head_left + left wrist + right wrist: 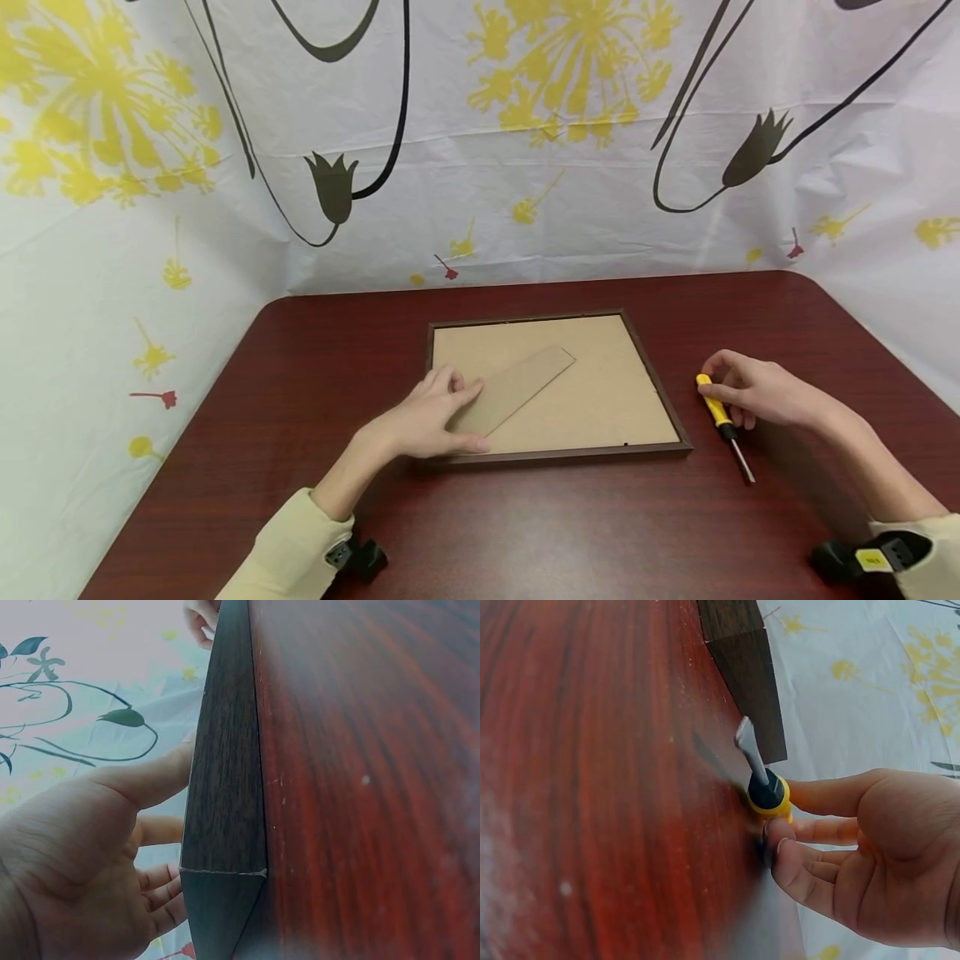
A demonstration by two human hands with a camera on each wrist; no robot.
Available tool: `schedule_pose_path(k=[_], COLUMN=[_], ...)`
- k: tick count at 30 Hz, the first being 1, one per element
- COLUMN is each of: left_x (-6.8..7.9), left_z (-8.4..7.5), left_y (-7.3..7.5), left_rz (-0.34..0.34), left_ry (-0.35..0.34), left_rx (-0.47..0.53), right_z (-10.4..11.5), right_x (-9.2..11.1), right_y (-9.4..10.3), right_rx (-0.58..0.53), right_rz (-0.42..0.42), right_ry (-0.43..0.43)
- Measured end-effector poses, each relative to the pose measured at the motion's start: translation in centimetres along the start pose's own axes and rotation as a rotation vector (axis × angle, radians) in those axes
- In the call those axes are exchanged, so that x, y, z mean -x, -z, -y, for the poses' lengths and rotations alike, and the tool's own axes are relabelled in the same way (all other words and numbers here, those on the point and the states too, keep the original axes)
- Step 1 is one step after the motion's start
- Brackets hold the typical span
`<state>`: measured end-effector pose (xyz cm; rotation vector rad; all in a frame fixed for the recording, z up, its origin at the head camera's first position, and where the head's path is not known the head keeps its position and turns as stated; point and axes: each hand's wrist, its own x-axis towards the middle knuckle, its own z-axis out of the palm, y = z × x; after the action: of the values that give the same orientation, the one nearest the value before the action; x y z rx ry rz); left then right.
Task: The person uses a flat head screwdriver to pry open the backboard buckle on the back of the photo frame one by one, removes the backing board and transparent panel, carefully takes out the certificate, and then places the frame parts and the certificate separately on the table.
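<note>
A picture frame [652,448] with a dark wood-grain rim lies back side up on the table. Its tan backing board [600,400] carries a slanted stand flap [525,382]. My left hand [435,414] is spread over the frame's near left corner, its thumb at the near rim and its fingers over the flap's lower end. To the right of the frame, my right hand [765,392] pinches a screwdriver [718,410] by its yellow and black handle. The metal shaft [751,754] points toward me in the head view, and the right wrist view shows a flat tip.
The dark red wood-grain table [525,533] has rounded far corners. Behind it and at the sides hangs a white sheet [465,192] with yellow flowers and dark stems. Dark camera mounts sit on both wrists near the pale sleeves [300,537].
</note>
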<state>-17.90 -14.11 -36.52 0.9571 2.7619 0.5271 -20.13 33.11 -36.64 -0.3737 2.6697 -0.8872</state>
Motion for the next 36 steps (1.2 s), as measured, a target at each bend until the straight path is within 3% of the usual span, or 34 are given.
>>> schedule_pose_path(k=[16,26,32,36], left_x=[0.2,0.2,0.1,0.2], left_z=[-0.3,-0.3,0.3,0.9], left_y=[0.4,1.1,1.4,1.5], left_rz=[-0.020,-0.033,-0.087,-0.169], left_ry=[0.007,0.008,0.009,0.041], left_rx=[0.077,0.135,0.128,0.100], right_z=[-0.2,0.3,1.5,2.5], right_x=[-0.1,0.1,0.0,-0.1], right_y=[0.5,0.9,0.8,0.6], right_rx=[0.059,0.178,0.183,0.165], right_rz=[-0.020,-0.131,-0.172,-0.182], right_ry=[0.003,0.076,0.120,0.142])
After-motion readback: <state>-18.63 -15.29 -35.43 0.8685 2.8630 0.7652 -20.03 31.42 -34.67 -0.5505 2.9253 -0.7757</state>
